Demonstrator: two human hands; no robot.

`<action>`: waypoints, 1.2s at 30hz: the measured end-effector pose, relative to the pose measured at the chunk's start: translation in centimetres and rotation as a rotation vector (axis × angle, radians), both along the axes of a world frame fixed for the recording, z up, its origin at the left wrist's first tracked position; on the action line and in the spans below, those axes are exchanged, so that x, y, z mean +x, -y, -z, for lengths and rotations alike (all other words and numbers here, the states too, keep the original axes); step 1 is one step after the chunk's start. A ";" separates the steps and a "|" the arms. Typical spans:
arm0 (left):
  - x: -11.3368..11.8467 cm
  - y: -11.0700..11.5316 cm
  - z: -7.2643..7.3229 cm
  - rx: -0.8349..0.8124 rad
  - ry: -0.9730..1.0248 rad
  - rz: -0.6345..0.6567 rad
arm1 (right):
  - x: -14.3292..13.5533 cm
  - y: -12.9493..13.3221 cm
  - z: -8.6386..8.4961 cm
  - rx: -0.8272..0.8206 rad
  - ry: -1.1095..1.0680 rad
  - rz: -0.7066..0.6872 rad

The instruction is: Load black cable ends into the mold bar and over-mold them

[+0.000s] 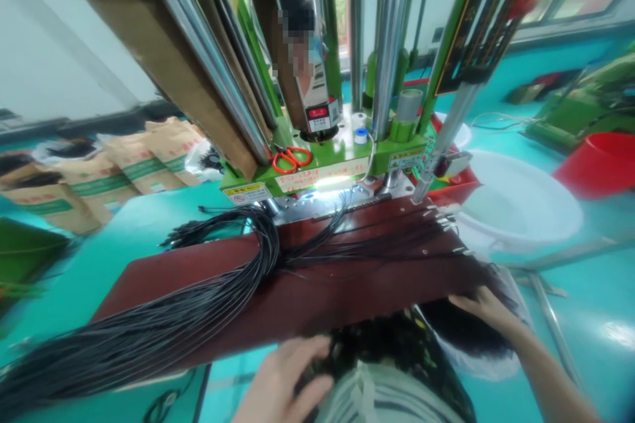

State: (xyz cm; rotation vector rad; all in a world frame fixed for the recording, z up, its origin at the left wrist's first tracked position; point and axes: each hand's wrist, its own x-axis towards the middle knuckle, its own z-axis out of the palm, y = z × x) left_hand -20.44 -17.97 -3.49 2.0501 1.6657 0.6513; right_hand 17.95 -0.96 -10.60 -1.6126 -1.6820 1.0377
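Striped top [391, 403] btwn L hand [285, 377], spread, & R hand [489, 310], grip unclear; blk cables [198, 307] ahead

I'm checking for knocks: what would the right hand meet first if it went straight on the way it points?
Probably the brown tabletop, near its right end; depth is unclear, so the right hand might pass above it.

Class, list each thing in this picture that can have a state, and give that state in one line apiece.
Black cables, bunched and curved, right-hand ends spread out
Scissors, lying on the green press; blades unclear
Light under the press, lit
White tub, open-topped
Paper sacks, upright
Left hand, fingers apart; grip unclear
Right hand, over a dark pile; grip unclear
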 end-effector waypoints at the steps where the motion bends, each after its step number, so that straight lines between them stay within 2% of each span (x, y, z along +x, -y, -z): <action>1: 1.5 -2.0 -0.8 0.099 -0.079 0.061 | -0.1 0.1 0.1 -0.012 -0.005 0.003; 2: 2.8 -4.1 -1.4 0.180 -0.161 0.107 | -0.1 0.1 0.2 -0.030 -0.014 -0.007; 4: 5.0 -8.1 -1.5 0.267 -0.302 0.148 | 0.0 0.3 0.4 -0.037 -0.037 -0.018; 7: 6.4 -11.9 -0.2 0.300 -0.450 0.143 | 0.8 0.8 1.1 -0.009 -0.065 -0.045; 10: 6.5 -12.7 1.0 0.313 -0.539 0.148 | 2.2 1.4 1.9 0.017 -0.048 -0.087; 14: 6.8 -12.8 0.8 0.340 -0.615 0.124 | 3.8 2.0 2.3 0.073 0.000 -0.125; 17: 7.5 -13.8 0.0 0.285 -0.682 0.134 | 4.0 1.9 1.5 0.159 0.048 -0.117; 22: 8.5 -16.2 -0.9 0.123 -0.736 0.318 | 3.4 1.6 -0.3 0.253 0.090 -0.111; 24: 8.6 -16.8 -1.4 0.042 -0.725 0.357 | 3.3 1.7 -1.0 0.320 0.116 -0.062; 28: 7.9 -17.4 -2.8 -0.046 -0.572 0.343 | 2.8 2.5 -3.6 0.515 0.161 0.214; 30: 7.1 -17.4 -3.8 -0.095 -0.387 0.324 | 1.5 3.3 -5.6 0.470 0.001 0.286; 33: 5.7 -17.1 -5.2 -0.200 -0.032 0.330 | -2.6 4.4 -8.0 0.119 -0.442 0.156; 35: 5.0 -16.5 -5.8 -0.321 0.189 0.337 | -6.3 4.3 -8.9 -0.154 -0.724 0.008; 36: 4.7 -16.1 -5.9 -0.399 0.282 0.342 | -8.2 3.9 -9.1 -0.228 -0.873 -0.056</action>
